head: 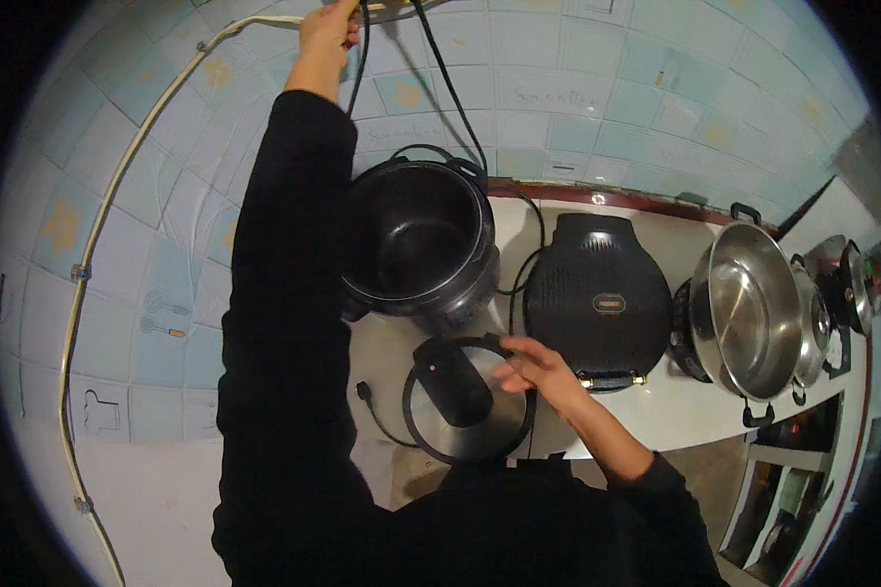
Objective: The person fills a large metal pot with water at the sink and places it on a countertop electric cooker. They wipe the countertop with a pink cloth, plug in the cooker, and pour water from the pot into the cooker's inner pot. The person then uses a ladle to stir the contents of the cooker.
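Observation:
My left hand [328, 35] is raised high against the tiled wall, beside black power cords [449, 81]; its fingertips run to the picture's top edge, so what they hold or touch is hidden. Below it on the counter stands an electric pressure cooker [418, 227] with its dark inner pot uncovered. In front of the cooker lies its round metal lid [510, 433] with a black handle piece [455, 385]. My right hand [536, 370] is over the lid's right rim, fingers apart and slightly blurred; whether it touches the rim is unclear. A loose black cord plug [364, 392] lies left of the lid.
Right of the cooker sits a closed black electric griddle [598, 293]. Further right are a deep stainless steel pan [752, 308] and more metal cookware [810, 330]. A pale cable [110, 183] is clipped along the wall. Open shelves [785, 484] stand below the counter at right.

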The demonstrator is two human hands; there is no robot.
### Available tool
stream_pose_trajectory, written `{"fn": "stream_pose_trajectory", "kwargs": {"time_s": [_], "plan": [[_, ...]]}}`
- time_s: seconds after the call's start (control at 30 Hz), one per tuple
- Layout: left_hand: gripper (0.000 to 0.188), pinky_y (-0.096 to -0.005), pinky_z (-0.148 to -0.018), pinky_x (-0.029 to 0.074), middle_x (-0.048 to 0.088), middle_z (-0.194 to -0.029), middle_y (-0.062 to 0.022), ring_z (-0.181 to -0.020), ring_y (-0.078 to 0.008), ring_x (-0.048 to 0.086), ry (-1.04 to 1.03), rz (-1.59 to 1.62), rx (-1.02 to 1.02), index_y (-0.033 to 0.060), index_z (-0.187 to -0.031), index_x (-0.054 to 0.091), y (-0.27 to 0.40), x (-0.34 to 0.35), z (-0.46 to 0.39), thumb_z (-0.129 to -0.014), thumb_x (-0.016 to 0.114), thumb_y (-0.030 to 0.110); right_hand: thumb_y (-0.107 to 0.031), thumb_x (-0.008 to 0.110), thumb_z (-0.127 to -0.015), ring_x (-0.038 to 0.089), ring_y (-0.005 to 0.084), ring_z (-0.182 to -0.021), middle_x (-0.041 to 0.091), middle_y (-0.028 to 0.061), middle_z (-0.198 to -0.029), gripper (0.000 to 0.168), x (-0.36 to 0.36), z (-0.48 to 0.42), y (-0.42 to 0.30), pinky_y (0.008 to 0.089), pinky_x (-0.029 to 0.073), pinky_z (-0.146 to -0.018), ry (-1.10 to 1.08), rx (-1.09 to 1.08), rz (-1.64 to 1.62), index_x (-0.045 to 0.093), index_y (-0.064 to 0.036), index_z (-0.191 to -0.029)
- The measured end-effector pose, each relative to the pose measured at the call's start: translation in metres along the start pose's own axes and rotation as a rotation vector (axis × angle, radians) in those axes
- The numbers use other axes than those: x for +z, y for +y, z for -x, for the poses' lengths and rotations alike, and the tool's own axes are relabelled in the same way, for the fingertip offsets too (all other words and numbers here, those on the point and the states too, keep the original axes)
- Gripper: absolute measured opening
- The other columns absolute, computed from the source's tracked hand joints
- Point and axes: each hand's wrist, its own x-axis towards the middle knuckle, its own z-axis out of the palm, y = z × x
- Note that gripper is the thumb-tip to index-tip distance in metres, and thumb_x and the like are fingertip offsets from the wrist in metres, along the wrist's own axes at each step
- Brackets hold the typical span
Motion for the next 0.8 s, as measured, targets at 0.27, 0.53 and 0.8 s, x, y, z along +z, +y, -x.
{"fn": "stream_pose_trajectory", "kwargs": {"time_s": [0.27, 0.53, 0.8], "plan": [[0.028, -0.0186, -0.055, 0.034, 0.059, -0.087, 0.0004, -0.06, -0.0063, 0.04, -0.131, -0.27, 0.193, 0.0042, -0.099, 0.06, -0.033, -0.048, 0.139, -0.089, 0.054, 0.03, 0.001, 0.047, -0.083, 0.055, 0.0145, -0.061, 0.062, 0.014, -0.086, 0.069, 0.014, -0.089, 0.036, 0.0264, 0.047, -0.058, 0.116, -0.054, -0.03, 0.009, -0.003, -0.14], [0.024, -0.0261, -0.071, 0.044, 0.06, -0.094, -0.0068, -0.082, -0.0146, 0.056, 0.228, -0.639, 0.07, 0.0005, -0.103, 0.059, -0.108, -0.135, 0.286, -0.088, 0.055, 0.018, 0.004, 0.048, -0.079, 0.05, 0.0151, -0.052, 0.058, 0.0133, -0.078, 0.076, 0.012, -0.111, 0.048, 0.0271, 0.043, -0.048, 0.231, -0.099, -0.142, 0.007, -0.007, -0.141], [0.037, -0.0352, -0.092, 0.039, 0.051, -0.117, -0.0195, -0.108, -0.0299, 0.05, 0.195, -1.016, 0.034, -0.0033, -0.12, 0.046, -0.155, -0.128, 0.336, -0.089, 0.051, 0.016, 0.003, 0.049, -0.076, 0.051, 0.0131, -0.052, 0.059, 0.0096, -0.077, 0.079, 0.008, -0.116, 0.049, 0.0271, 0.047, -0.048, 0.194, -0.097, -0.095, 0.01, -0.016, -0.143]]}}
